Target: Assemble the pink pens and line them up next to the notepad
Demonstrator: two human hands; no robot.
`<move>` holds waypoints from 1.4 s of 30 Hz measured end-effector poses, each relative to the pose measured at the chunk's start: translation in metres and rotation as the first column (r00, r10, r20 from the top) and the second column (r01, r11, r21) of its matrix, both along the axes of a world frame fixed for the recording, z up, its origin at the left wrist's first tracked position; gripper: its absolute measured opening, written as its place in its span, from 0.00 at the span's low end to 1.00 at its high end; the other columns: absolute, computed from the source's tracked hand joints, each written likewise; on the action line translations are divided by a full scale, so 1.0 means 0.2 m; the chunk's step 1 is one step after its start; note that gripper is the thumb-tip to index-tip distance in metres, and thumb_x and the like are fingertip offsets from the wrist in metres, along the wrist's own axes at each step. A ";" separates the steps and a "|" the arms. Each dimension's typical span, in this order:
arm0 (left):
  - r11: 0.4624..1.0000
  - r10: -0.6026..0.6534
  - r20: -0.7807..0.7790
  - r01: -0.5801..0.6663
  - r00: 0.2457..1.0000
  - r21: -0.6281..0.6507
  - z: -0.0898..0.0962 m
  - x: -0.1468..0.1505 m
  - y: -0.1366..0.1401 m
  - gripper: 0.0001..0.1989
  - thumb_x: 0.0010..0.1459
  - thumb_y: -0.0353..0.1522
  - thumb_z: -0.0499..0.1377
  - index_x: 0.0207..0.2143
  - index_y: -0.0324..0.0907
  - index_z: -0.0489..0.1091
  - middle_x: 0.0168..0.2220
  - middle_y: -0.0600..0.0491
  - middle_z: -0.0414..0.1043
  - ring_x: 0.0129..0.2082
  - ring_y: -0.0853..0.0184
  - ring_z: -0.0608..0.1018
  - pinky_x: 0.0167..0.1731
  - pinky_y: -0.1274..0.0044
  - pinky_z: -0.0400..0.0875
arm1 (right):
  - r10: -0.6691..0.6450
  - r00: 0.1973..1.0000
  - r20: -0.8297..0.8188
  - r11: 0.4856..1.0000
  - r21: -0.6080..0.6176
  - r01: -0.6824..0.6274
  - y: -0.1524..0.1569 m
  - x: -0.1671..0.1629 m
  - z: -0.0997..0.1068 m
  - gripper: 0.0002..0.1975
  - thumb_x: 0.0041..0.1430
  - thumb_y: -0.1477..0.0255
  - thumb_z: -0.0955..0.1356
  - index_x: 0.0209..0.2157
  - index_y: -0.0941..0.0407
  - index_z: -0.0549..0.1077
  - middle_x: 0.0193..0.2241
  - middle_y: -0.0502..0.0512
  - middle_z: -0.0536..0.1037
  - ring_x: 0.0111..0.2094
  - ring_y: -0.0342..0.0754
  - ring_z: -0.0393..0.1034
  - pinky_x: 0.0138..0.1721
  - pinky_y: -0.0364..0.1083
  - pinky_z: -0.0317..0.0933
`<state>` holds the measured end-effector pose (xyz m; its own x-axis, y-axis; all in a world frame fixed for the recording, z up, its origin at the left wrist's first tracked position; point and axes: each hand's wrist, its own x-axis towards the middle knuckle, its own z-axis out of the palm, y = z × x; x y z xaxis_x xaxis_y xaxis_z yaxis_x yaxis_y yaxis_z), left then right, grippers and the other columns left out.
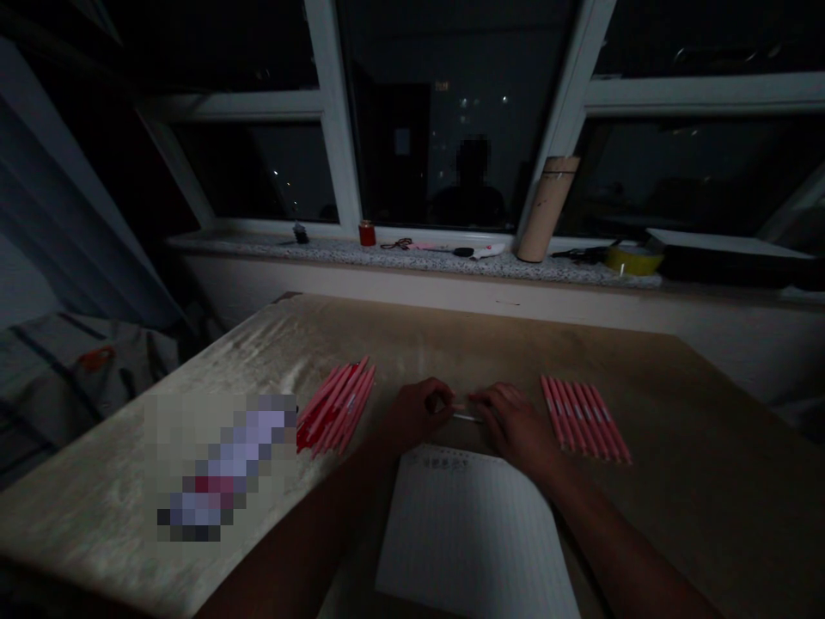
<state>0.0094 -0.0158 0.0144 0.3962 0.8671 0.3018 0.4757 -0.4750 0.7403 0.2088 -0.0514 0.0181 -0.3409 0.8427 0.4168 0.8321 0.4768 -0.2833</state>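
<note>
My left hand [422, 413] is above the table's middle, its fingers closed in a pinch on a thin pinkish stick [458, 406]. Facing it, my right hand [512, 421] has its fingers curled together at the far end of a thin white stick [468, 419]. Dim light and the fingers hide most of both pieces, so their exact kind is unclear. Left of my left hand lies a loose pile of pink pens [341, 404]. On the other side, several pink pens [585, 417] lie side by side in a neat row. A lined notebook [477, 533] rests beneath my forearms.
A blurred-out long object [232, 464] lies on the table [683, 516] at left. Along the windowsill [258, 249] stand a small red jar [367, 233], a tall beige cylinder [547, 209], yellow tape [632, 260] and a dark box [722, 262]. A curtain [77, 198] hangs at left.
</note>
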 end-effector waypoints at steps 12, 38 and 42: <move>0.995 0.085 0.025 -0.086 0.996 0.041 -0.01 -0.02 0.03 0.09 0.50 0.36 0.59 0.31 0.38 0.68 0.20 0.60 0.64 0.19 0.77 0.61 0.21 0.84 0.55 | -0.195 0.953 0.231 0.979 -0.016 0.204 0.08 0.08 -0.08 0.11 0.61 0.70 0.60 0.37 0.55 0.73 0.35 0.59 0.73 0.39 0.52 0.63 0.41 0.49 0.53; 1.000 -0.006 0.058 0.005 0.998 0.005 0.00 -0.01 0.00 0.12 0.51 0.38 0.59 0.35 0.40 0.70 0.26 0.56 0.71 0.22 0.75 0.68 0.23 0.83 0.61 | 0.046 0.999 0.009 0.997 0.054 -0.046 0.01 0.01 -0.03 0.08 0.61 0.72 0.60 0.37 0.57 0.69 0.35 0.57 0.72 0.38 0.51 0.62 0.40 0.49 0.54; 0.999 -0.049 0.076 0.049 0.996 -0.001 0.01 -0.01 -0.01 0.13 0.47 0.32 0.62 0.38 0.40 0.70 0.29 0.55 0.74 0.24 0.74 0.70 0.25 0.83 0.64 | 0.045 0.999 0.012 0.997 0.055 -0.045 0.01 0.01 -0.03 0.07 0.60 0.74 0.61 0.38 0.57 0.69 0.35 0.57 0.72 0.38 0.51 0.62 0.39 0.49 0.55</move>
